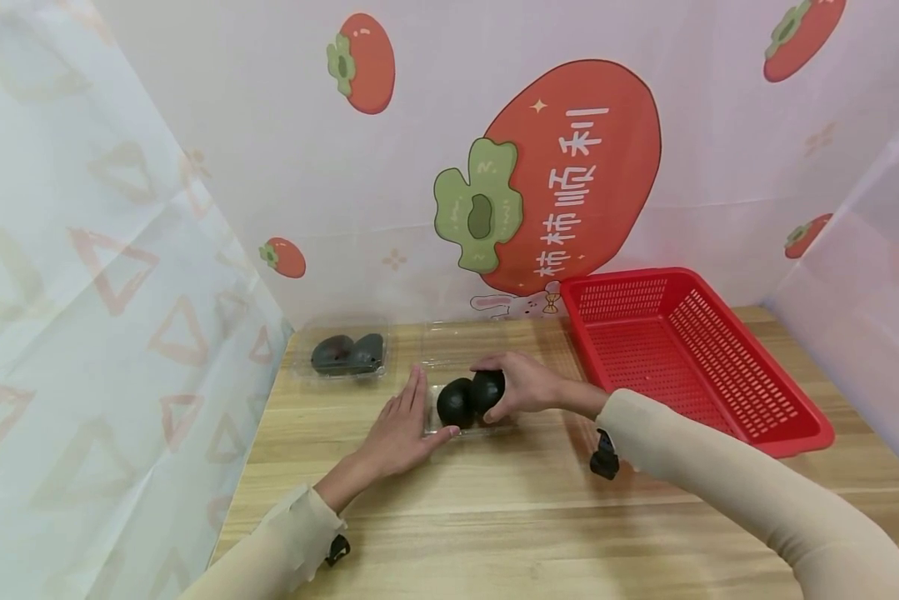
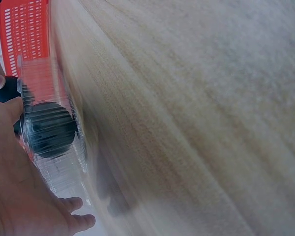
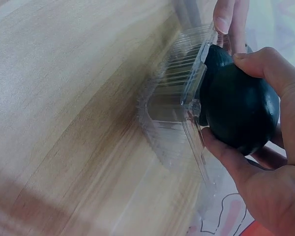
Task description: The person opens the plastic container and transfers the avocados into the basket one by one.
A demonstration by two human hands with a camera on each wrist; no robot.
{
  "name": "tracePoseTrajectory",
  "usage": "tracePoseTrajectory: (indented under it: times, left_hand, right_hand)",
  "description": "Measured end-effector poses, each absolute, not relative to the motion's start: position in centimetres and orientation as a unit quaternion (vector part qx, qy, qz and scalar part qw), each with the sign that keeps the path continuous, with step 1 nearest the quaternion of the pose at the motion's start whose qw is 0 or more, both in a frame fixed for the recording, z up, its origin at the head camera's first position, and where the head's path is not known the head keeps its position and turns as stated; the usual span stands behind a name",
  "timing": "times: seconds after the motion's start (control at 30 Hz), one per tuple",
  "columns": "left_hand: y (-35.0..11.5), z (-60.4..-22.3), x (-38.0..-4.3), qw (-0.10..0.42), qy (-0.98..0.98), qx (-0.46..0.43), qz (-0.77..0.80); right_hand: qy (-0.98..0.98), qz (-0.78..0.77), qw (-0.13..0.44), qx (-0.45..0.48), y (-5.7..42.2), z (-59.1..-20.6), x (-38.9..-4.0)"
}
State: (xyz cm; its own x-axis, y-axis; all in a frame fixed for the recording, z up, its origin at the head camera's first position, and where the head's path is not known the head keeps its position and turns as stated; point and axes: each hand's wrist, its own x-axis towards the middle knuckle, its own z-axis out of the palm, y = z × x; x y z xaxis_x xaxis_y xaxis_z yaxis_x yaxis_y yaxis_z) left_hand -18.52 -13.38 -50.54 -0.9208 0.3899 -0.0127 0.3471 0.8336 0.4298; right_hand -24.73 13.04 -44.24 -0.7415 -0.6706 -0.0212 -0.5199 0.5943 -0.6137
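My right hand (image 1: 527,383) grips a dark green, smooth, egg-shaped avocado (image 3: 243,110), thumb on one side and fingers on the other. The avocado sits partly above the rim of an open clear plastic clamshell box (image 3: 169,105). A second dark avocado (image 1: 456,405) lies in the box, against the gripped one. The left hand (image 1: 398,432) is at the box's left end, fingers straight along its side and thumb at the front rim. Behind the hands, the transparent lid (image 1: 464,340) is folded back toward the wall.
A closed clear box (image 1: 384,367) with two dark avocados stands at the back left of the wooden table (image 1: 449,525). To the right, a red perforated plastic basket (image 1: 786,433) lies near the right forearm. A persimmon-printed cloth (image 1: 419,183) hangs behind.
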Motion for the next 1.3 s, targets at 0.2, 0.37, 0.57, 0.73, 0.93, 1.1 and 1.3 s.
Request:
tracePoseTrajectory:
  times: [0.2, 0.37, 0.57, 0.73, 0.93, 1.1, 1.3]
  left_hand:
    - [-13.4, -50.6, -18.5, 0.049, 0.957, 0.191, 0.215]
    - [-13.4, -50.6, -18.4, 0.052, 0.958, 0.189, 0.211]
    - [-13.3, -50.3, -18.3, 0.056, 0.957, 0.188, 0.214]
    - [-13.3, -50.3, -18.3, 0.055, 0.956, 0.189, 0.218]
    - [-13.3, -50.5, -18.3, 0.054, 0.956, 0.191, 0.216]
    - [-13.3, -50.5, -18.3, 0.052, 0.956, 0.19, 0.218]
    - [-13.3, -50.5, -18.4, 0.051, 0.956, 0.188, 0.22]
  right_hand:
    - [0.877, -0.324, 0.133, -0.33, 13.6, -43.6, -24.6]
    - [0.875, -0.324, 0.126, -0.336, 14.0, -43.3, -24.4]
    - [0.873, -0.327, 0.114, -0.344, 14.3, -42.8, -24.1]
    - [0.865, -0.343, 0.116, -0.347, 14.7, -42.5, -23.9]
    - [0.86, -0.354, 0.102, -0.353, 15.3, -42.1, -23.7]
    - [0.862, -0.36, 0.103, -0.342, 15.9, -41.7, -23.7]
    - [0.863, -0.366, 0.103, -0.332, 16.6, -41.0, -23.9]
